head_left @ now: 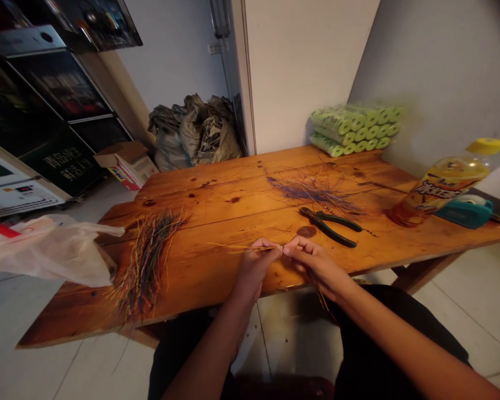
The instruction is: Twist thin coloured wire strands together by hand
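Observation:
My left hand (256, 268) and my right hand (314, 262) meet above the front of a wooden table (216, 222). Their fingertips pinch thin yellowish wires (237, 247), which run out to the left. A few strands hang below my right hand. A loose pile of multicoloured thin wires (145, 266) lies left of my hands, and a purple-toned wire heap (316, 191) lies farther back. Green-handled pliers (329, 225) rest beyond my right hand, apart from it, next to a small brown disc (306, 231).
A plastic bottle with a yellow cap (439, 186) and a teal tape dispenser (464, 211) stand at the right. Wrapped green rolls (354, 130) lie at the back. A white plastic bag (45, 250) overhangs the left edge. Sacks (194, 133) and a cardboard box (125, 164) sit on the floor.

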The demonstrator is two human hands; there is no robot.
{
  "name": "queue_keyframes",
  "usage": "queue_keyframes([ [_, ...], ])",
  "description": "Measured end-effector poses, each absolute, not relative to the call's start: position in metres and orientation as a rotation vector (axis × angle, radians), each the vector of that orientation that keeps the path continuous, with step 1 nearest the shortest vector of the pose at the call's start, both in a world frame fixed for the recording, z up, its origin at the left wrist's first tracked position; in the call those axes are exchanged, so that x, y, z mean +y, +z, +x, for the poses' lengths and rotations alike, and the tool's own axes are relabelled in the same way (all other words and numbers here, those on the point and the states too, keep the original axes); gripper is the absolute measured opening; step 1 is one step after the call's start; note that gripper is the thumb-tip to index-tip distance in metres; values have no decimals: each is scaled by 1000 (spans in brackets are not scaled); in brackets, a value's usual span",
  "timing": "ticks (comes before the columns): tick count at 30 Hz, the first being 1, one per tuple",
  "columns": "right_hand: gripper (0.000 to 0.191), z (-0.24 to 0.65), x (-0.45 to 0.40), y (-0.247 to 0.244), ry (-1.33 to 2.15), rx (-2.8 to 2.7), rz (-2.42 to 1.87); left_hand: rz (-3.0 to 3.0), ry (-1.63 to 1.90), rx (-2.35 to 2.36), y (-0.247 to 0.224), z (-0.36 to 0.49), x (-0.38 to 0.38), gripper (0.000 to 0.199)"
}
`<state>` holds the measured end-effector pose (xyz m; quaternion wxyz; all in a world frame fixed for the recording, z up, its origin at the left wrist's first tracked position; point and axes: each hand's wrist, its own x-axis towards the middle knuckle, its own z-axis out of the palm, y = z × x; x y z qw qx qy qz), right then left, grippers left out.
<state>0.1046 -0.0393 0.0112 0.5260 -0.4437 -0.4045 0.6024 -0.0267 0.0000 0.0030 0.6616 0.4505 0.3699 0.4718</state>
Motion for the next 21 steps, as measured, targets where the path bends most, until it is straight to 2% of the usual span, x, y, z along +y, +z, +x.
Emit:
queue_keyframes([
  [5,22,108,-38,12,1480,-1012,-1073,1062,1037,816,5,-29,2,11],
  [10,31,111,-36,14,1369,-1088,-1197,1059,1043,833,6,-28,0,13],
  [16,32,112,-38,17,1378,-1089,-1200,956,1004,745,9,-28,-1,31],
  [21,32,113,-33,11,1337,-1142,-1163,971,986,709,9,-29,0,33],
])
